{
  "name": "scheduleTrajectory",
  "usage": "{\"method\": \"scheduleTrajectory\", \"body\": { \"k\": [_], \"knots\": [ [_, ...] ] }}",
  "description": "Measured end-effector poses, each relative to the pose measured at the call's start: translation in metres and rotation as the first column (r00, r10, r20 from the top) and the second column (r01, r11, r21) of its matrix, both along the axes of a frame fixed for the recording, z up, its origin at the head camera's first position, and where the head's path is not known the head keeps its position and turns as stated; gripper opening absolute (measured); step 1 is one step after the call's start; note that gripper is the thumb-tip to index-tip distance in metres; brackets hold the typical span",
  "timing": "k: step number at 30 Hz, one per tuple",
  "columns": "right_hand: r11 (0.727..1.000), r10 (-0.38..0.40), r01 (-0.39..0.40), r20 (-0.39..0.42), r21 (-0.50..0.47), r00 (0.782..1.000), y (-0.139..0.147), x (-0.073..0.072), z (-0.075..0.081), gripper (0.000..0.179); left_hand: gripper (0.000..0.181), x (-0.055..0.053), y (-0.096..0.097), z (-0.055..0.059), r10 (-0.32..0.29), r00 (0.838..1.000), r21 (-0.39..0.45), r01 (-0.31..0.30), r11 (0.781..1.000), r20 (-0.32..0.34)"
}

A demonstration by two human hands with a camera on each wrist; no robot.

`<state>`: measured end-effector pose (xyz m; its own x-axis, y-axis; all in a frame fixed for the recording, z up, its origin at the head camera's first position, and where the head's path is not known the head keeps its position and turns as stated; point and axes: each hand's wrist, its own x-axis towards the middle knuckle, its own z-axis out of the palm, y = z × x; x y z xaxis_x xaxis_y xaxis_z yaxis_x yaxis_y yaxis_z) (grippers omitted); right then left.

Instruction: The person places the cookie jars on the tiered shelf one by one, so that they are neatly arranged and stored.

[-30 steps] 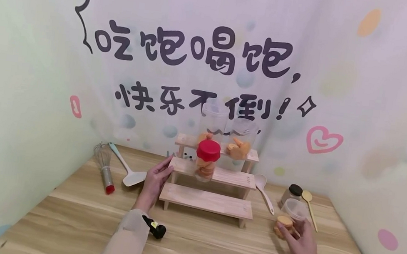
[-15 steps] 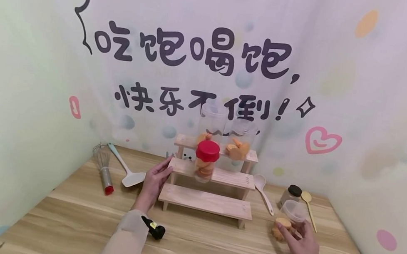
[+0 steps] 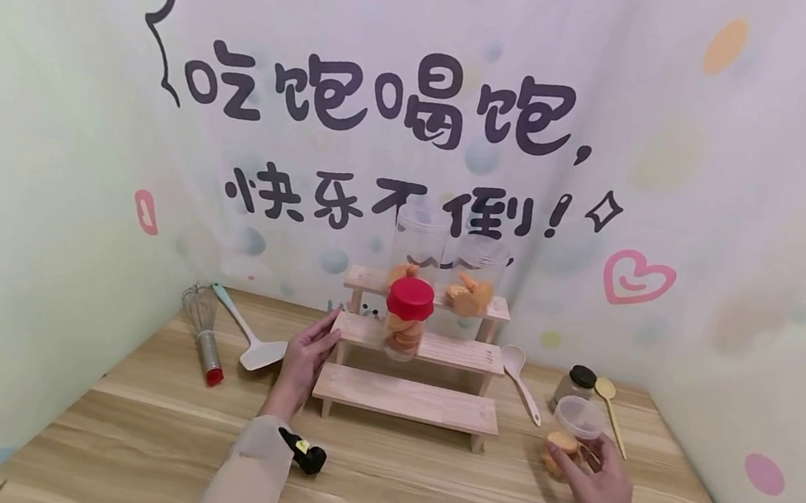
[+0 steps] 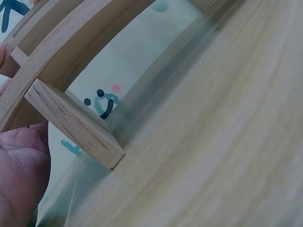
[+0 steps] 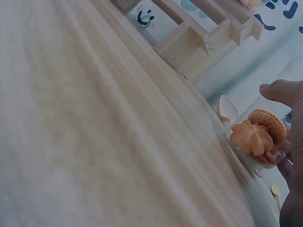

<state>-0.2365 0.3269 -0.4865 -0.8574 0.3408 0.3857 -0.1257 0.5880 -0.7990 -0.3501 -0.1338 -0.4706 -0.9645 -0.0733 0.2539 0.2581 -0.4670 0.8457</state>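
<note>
My left hand (image 3: 298,372) grips the left end of the middle board of a three-step wooden display stand (image 3: 405,397). In the left wrist view, the palm (image 4: 21,170) lies against the board's end, beside a leg. At the right of the table, my right hand (image 3: 603,490) holds a clear lidless jar (image 3: 581,417) of cookies, thumb in front and fingers on the far side. A flower-shaped cookie (image 5: 252,138) shows through its wall in the right wrist view. On the middle step stands a red-capped cookie jar (image 3: 409,318).
Two clear jars stand on the top step, the taller one (image 3: 419,241) at left, the wider one (image 3: 478,273) at right. A whisk (image 3: 205,337) and a spatula (image 3: 257,351) lie left. A white spoon (image 3: 524,386), a black-lidded jar (image 3: 576,385) and a yellow spoon (image 3: 611,416) are at right.
The jar in my right hand shifts very slightly, and the cookies sit a little differently in it. My left hand stays on the stand.
</note>
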Motion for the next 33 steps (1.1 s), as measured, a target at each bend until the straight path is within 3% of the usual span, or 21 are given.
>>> {"method": "scheduleTrajectory", "body": {
  "k": [14,25,29,33],
  "knots": [
    [0.999,0.004,-0.004,0.004,0.040,1.000,-0.001,0.003,0.005,0.071,0.053,-0.001,0.000,0.000,0.003,1.000,-0.005,-0.003,1.000,-0.011],
    [0.999,-0.026,0.027,-0.044,0.030,0.999,-0.004,0.004,0.005,0.065,0.056,-0.002,-0.002,0.001,0.005,1.000,-0.016,-0.006,1.000,-0.016],
    [0.999,-0.028,0.025,-0.075,-0.034,0.997,-0.012,0.004,0.012,0.064,0.055,-0.001,-0.002,0.001,0.008,1.000,-0.008,-0.008,1.000,-0.013],
    [0.996,0.003,-0.014,-0.128,-0.086,0.992,-0.024,0.002,0.029,0.066,0.054,-0.001,-0.001,0.000,0.005,1.000,-0.006,-0.006,1.000,-0.006]
  ]
}}
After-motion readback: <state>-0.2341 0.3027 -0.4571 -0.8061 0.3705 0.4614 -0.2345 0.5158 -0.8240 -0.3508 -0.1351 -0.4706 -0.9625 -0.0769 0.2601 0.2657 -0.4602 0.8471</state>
